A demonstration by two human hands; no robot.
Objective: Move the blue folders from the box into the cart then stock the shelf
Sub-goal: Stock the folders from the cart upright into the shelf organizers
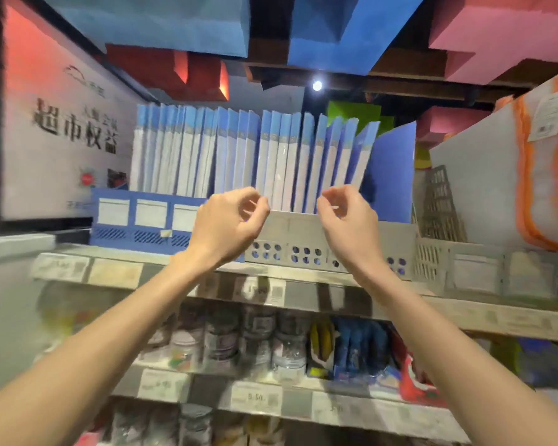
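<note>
Both hands are raised in front of the shelf [306, 277]. The left hand [229, 223] and the right hand [348, 225] are a little apart, each with its fingers loosely curled and thumb near the forefinger, holding nothing that can be seen. Directly behind and above the left fingers [256, 204] and the right fingers [331, 201] stands a long row of blue folders [271, 156]. They are upright and packed close, and those nearest the right fingers lean to the right. The folders sit in a grey rack [303, 235] whose front wall runs between the two hands, just below the fingertips; blur hides whether the fingers touch it. To the left of the left fingers is a blue tray [142, 225] with white labels, and beyond it a cardboard box [62, 140] printed with dark characters. To the right of the right fingers stand a pale slotted basket [438, 201] and an orange-trimmed white bag [529, 175]. Well below the fingers, the next shelf down holds jars [223, 336].
</note>
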